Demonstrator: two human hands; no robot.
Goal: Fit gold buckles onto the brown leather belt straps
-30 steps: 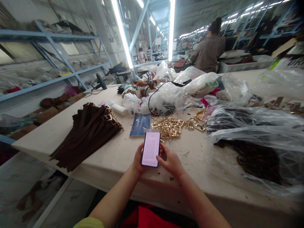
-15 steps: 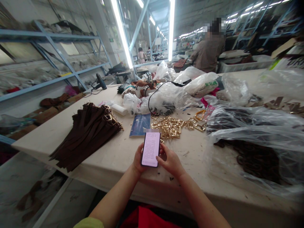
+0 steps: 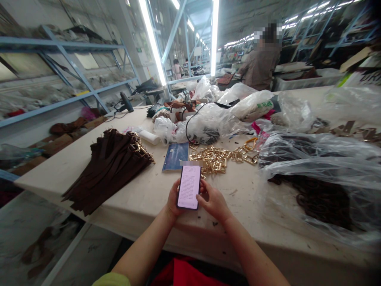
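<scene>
A phone [image 3: 189, 187] with a lit screen full of text is held upright over the table's front part. My left hand [image 3: 173, 200] is closed round its left side. On the right side, my right hand [image 3: 214, 201] grips it too, the thumb at the screen's lower right edge. Just behind the phone lie a blue booklet [image 3: 176, 156] and a heap of gold metal buckles [image 3: 214, 159]. A bundle of dark brown straps [image 3: 111, 169] with gold buckles at its far end rests to the left.
Clear plastic bags [image 3: 309, 147] with dark brown pieces cover the table's right side. More bags and brown scraps are piled at the back. A black tool [image 3: 127, 102] with a cord stands at the far left edge. A person [image 3: 261, 63] is beyond the table.
The text on the phone's screen has shifted slightly. Both hands have stayed in place. The person beyond the table has moved very slightly left.
</scene>
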